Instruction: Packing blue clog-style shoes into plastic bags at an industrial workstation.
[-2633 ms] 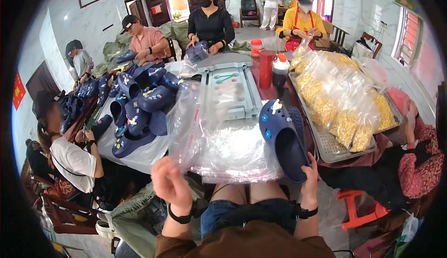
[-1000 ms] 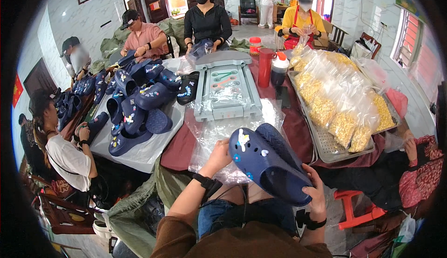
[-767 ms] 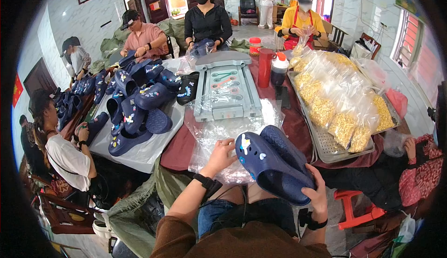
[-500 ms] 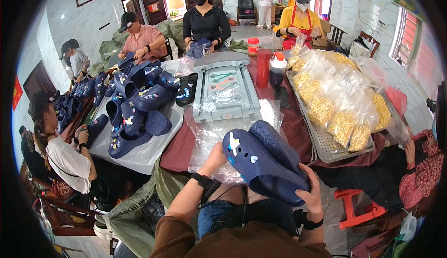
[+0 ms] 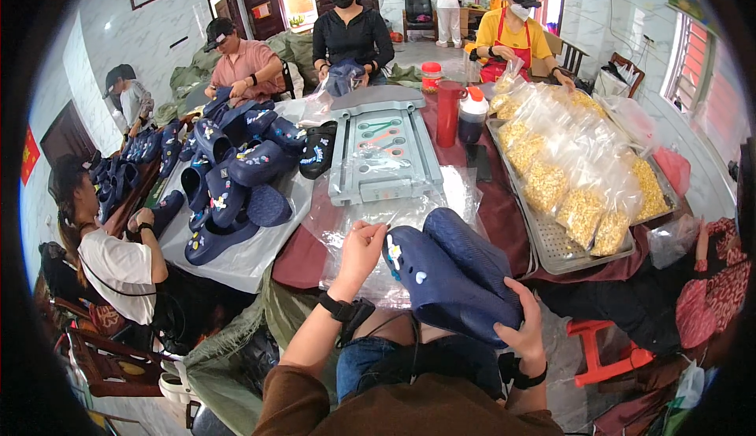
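Observation:
My right hand [image 5: 524, 318] grips a pair of navy clogs [image 5: 449, 278] by the heel end, thumb on the near side. The two clogs lie together. White and blue charms sit on the front of the near one, while the other shows its textured sole. Just left of the toe, my left hand [image 5: 362, 248] is raised off the clogs with its fingers pinched together. Whatever is in that pinch is too small to make out. Clear plastic bags [image 5: 358, 267] lie on the table under and beside my left hand.
Ahead stands a grey plastic case [image 5: 386, 148]. Piled navy clogs [image 5: 252, 164] cover the white sheet at left. A red thermos [image 5: 449, 117] and a dark-filled bottle [image 5: 472, 117] stand beyond. At right, a metal tray [image 5: 543, 253] holds bagged yellow kernels. Several people sit around.
My left hand has come off the toe of the clogs, moving up and left into a pinch. The clogs have tilted slightly in my right hand.

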Tool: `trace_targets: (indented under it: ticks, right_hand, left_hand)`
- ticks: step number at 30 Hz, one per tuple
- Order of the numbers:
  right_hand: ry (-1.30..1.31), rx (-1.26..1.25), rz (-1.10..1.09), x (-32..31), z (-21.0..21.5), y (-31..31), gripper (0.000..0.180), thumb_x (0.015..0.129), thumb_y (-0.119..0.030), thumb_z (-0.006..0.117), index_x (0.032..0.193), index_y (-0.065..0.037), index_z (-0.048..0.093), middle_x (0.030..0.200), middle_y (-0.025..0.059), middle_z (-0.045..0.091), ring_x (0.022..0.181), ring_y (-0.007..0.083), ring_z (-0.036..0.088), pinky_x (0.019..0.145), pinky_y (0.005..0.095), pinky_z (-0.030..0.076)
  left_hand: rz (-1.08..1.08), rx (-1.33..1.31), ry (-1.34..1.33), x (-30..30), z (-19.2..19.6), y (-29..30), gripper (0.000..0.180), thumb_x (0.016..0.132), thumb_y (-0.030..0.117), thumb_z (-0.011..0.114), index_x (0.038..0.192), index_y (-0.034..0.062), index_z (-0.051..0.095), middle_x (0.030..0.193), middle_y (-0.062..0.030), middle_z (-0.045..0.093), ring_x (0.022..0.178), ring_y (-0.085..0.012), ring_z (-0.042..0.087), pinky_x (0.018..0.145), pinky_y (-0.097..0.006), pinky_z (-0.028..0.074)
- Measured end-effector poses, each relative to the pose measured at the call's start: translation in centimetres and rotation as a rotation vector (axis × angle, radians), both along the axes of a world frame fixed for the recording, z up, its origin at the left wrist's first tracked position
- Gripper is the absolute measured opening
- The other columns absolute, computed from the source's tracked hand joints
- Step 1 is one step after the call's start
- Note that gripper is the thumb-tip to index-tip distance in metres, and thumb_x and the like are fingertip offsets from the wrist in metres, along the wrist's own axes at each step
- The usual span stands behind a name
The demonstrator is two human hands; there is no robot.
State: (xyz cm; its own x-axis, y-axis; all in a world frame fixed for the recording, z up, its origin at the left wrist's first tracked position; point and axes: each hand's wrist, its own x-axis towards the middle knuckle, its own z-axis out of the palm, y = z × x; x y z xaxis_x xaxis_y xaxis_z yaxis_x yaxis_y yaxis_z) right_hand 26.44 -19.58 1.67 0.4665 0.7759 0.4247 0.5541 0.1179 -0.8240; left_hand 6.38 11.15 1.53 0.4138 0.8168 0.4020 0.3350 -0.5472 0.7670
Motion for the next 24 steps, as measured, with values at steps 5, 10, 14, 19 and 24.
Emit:
trace_targets:
  ticks: [5,10,14,19,24]
  right_hand:
    - [-0.166,-0.065,-0.005,-1.2,1.5,-0.1,0.08,0.058,-0.026,0.078,0.134,-0.006,0.06,0.104,0.016,0.06,0.095,0.0331,0.062,0.087,0.0392,0.05]
    - [-0.272,-0.057,0.005,-2.7,2.6,0.1,0.081,0.054,-0.029,0.079,0.13,-0.007,0.063,0.098,0.0154,0.058,0.087,0.0342,0.061,0.079,0.0415,0.051]
    - [-0.265,-0.014,0.0,-3.0,2.2,0.4,0.079,0.055,-0.025,0.079,0.13,-0.006,0.062,0.098,0.0151,0.057,0.087,0.0332,0.06,0.08,0.0399,0.05]
    - [-0.135,0.045,-0.06,-3.0,1.2,0.9,0.074,0.058,-0.019,0.078,0.13,-0.005,0.062,0.098,0.014,0.057,0.09,0.0308,0.06,0.083,0.0383,0.049]
    - [-0.088,0.051,-0.072,-4.1,1.1,1.6,0.071,0.06,-0.018,0.077,0.129,-0.004,0.062,0.097,0.0141,0.056,0.09,0.0307,0.059,0.083,0.039,0.049]
  left_hand:
    - [0.011,0.104,0.017,0.3,3.2,-2.3,0.018,0.093,0.018,0.069,0.102,0.0044,0.078,0.087,-0.0162,0.067,0.079,-0.0355,0.067,0.072,-0.042,0.052]
    - [-0.051,0.241,0.067,0.7,5.1,-3.8,0.019,0.094,0.014,0.068,0.108,0.0051,0.076,0.082,-0.0143,0.063,0.075,-0.0318,0.065,0.068,-0.04,0.051]
    - [-0.126,0.303,0.055,0.6,5.7,-4.6,0.02,0.094,0.013,0.068,0.112,0.0074,0.075,0.083,-0.0132,0.063,0.073,-0.0321,0.065,0.066,-0.04,0.051]
    - [-0.168,0.347,0.109,0.1,5.2,-4.9,0.023,0.094,0.013,0.068,0.115,0.0083,0.074,0.085,-0.0129,0.062,0.073,-0.033,0.065,0.065,-0.041,0.052]
    - [-0.249,0.369,0.134,0.5,6.4,-6.4,0.026,0.093,0.012,0.067,0.119,0.0075,0.072,0.089,-0.0141,0.062,0.076,-0.0359,0.066,0.067,-0.044,0.052]
